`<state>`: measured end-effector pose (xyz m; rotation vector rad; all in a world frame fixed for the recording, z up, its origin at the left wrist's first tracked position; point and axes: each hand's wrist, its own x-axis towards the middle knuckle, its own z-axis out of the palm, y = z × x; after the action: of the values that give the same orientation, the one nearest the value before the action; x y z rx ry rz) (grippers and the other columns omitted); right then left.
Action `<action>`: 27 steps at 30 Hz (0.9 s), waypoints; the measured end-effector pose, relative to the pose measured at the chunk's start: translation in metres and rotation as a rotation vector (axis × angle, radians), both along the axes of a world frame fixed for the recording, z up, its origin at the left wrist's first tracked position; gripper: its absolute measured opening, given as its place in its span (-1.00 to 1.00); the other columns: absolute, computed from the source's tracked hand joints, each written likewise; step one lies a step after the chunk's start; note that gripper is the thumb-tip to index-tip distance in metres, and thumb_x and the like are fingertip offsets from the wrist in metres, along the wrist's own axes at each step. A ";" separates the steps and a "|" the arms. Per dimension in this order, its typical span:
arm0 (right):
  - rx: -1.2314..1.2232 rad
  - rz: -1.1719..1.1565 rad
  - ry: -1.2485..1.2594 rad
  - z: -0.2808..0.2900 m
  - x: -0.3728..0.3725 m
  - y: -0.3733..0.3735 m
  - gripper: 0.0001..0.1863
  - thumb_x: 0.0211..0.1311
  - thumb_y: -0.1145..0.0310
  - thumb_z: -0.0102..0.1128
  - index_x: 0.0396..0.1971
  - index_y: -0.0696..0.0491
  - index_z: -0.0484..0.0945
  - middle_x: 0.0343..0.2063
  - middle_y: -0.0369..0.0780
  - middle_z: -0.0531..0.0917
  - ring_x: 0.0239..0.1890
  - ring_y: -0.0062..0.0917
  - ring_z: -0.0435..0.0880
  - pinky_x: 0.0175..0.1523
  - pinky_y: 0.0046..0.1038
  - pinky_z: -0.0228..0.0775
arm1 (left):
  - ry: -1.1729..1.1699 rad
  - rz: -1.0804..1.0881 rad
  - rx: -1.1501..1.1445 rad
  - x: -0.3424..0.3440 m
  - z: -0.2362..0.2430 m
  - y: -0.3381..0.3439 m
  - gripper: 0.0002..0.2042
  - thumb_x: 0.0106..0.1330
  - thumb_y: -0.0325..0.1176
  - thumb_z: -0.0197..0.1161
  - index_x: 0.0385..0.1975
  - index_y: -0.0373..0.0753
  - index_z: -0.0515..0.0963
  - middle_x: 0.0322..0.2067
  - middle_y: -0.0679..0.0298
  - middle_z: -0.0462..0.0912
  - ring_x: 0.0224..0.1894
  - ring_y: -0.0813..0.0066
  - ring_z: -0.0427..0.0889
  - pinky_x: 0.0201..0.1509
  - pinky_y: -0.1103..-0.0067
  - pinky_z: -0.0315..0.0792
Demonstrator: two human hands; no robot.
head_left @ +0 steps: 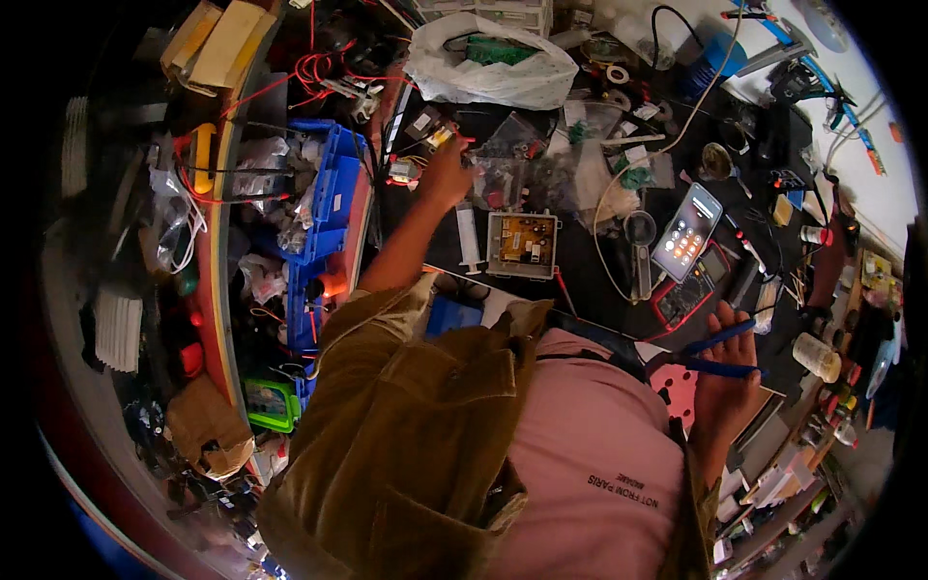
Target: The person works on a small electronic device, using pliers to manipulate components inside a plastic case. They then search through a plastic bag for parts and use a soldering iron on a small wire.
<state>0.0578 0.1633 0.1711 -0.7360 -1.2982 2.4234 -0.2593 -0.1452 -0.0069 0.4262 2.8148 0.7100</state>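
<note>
My left hand (449,169) reaches to the back left of the dark bench, fingers curled at a small part with a red tip beside a yellow-and-metal component (430,126); what they grip is unclear. Below it lie a white syringe-like tube (469,237) and an open grey box with a brown circuit board (522,244). On the right, my right hand (725,387) is wrapped round a blue-handled hand tool (725,367), its handles apart. Just above that hand, a phone (686,232) with a lit screen lies over a red multimeter (681,295).
A white bag (493,77) with green boards sits at the back. Blue bins (338,193) and a wooden shelf edge (232,338) run down the left. A magnifier (638,232), cables, blue cup (710,63) and jars (817,356) crowd the right.
</note>
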 end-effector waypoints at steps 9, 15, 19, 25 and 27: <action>-0.013 0.151 0.019 -0.009 -0.008 0.000 -0.07 -0.11 -0.10 0.24 0.15 0.20 0.08 0.15 0.00 0.21 0.17 -0.28 0.26 0.18 -0.40 0.15 | -0.152 0.189 -0.178 0.039 -0.049 0.007 -0.34 -0.14 -0.10 0.36 -0.03 -0.32 0.34 -0.24 0.03 0.51 -0.19 0.14 0.52 -0.15 0.35 0.41; -0.031 0.071 0.013 -0.006 0.001 -0.002 -0.12 -0.15 -0.09 0.27 0.11 0.13 0.16 0.09 -0.02 0.29 0.09 -0.28 0.35 0.11 -0.36 0.23 | -0.353 0.173 0.388 -0.004 -0.080 -0.007 -0.60 -0.03 -0.27 0.32 -0.19 -0.31 0.45 -0.45 0.19 0.56 -0.45 0.39 0.56 -0.32 0.52 0.43; -0.015 0.062 0.029 -0.012 0.016 0.002 -0.15 -0.09 -0.11 0.21 0.12 0.11 0.16 0.09 -0.03 0.29 0.10 -0.27 0.33 0.12 -0.36 0.20 | -0.508 0.245 0.752 -0.018 -0.056 0.000 -0.70 0.05 -0.44 0.25 -0.18 -0.26 0.46 -0.39 0.25 0.54 -0.45 0.52 0.54 -0.39 0.61 0.44; 0.032 0.039 0.060 -0.010 0.025 -0.004 -0.15 -0.09 -0.15 0.18 0.14 0.07 0.17 0.09 -0.05 0.30 0.11 -0.24 0.30 0.13 -0.28 0.17 | -0.600 0.381 0.749 -0.024 -0.034 0.007 -0.66 0.12 -0.59 0.11 -0.07 -0.26 0.37 -0.24 0.22 0.47 -0.33 0.43 0.57 -0.24 0.53 0.50; 0.033 0.033 0.050 -0.009 0.026 -0.004 -0.13 -0.10 -0.17 0.18 0.15 0.07 0.17 0.10 -0.05 0.29 0.12 -0.23 0.29 0.14 -0.27 0.15 | -0.641 0.403 0.783 -0.025 -0.034 0.007 -0.65 0.13 -0.60 0.09 -0.04 -0.26 0.35 -0.20 0.21 0.46 -0.27 0.41 0.57 -0.19 0.51 0.49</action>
<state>0.0842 0.1593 0.1626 -0.6454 -1.3377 2.4239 -0.2844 -0.1379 -0.0411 -0.2520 1.9380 1.6769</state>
